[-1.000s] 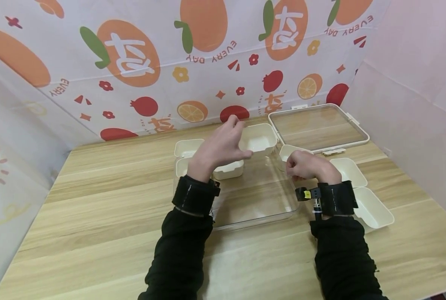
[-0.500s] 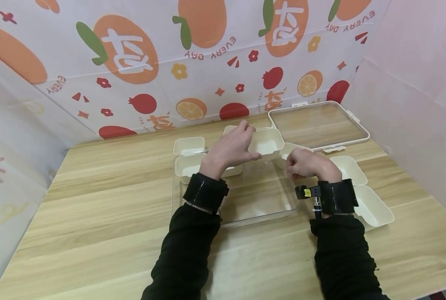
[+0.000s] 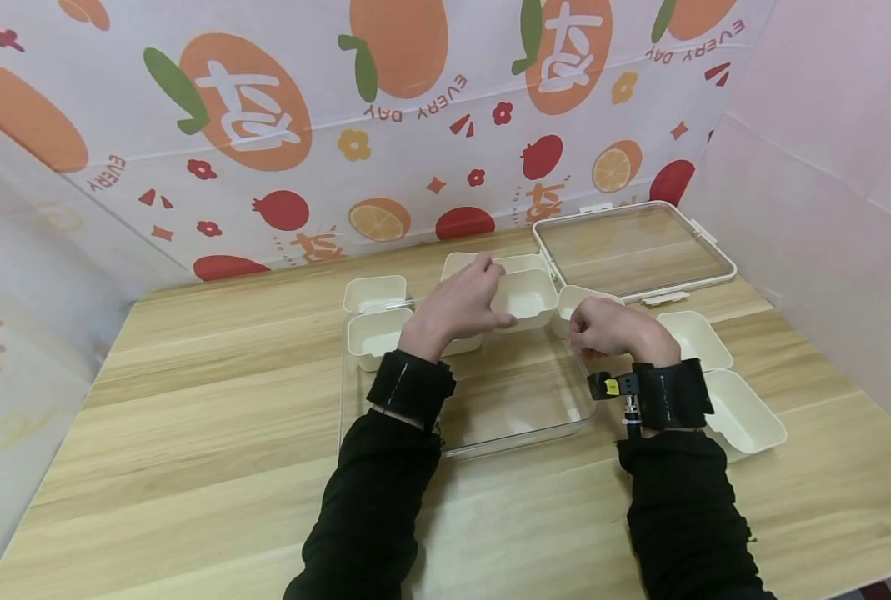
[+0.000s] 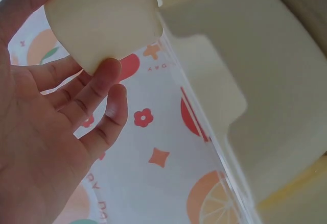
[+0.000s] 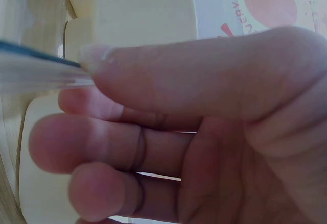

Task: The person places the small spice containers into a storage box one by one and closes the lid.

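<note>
My left hand [image 3: 456,308] holds a cream plastic container [image 3: 528,298] over the back of a large clear box [image 3: 516,444]. In the left wrist view, thumb and fingers grip that cream container [image 4: 102,22] by its sides. My right hand [image 3: 613,327] pinches the clear box's right rim; the right wrist view shows the thumb and index finger on the clear edge [image 5: 43,68]. Another cream container [image 3: 377,333] sits inside the box at its left back corner, and one more [image 3: 463,343] is partly hidden by my left hand.
Behind the box stand more cream containers, one at the left [image 3: 375,292] and another [image 3: 576,302] by my right hand. Two cream containers [image 3: 745,412] lie to the right. A clear lid with a white frame [image 3: 640,250] lies at the back right, near the patterned curtain [image 3: 400,167].
My left hand has shifted right, then the held container has come lower and nearer to me, uncovering the container behind it. My right hand has stayed on the box's rim.
</note>
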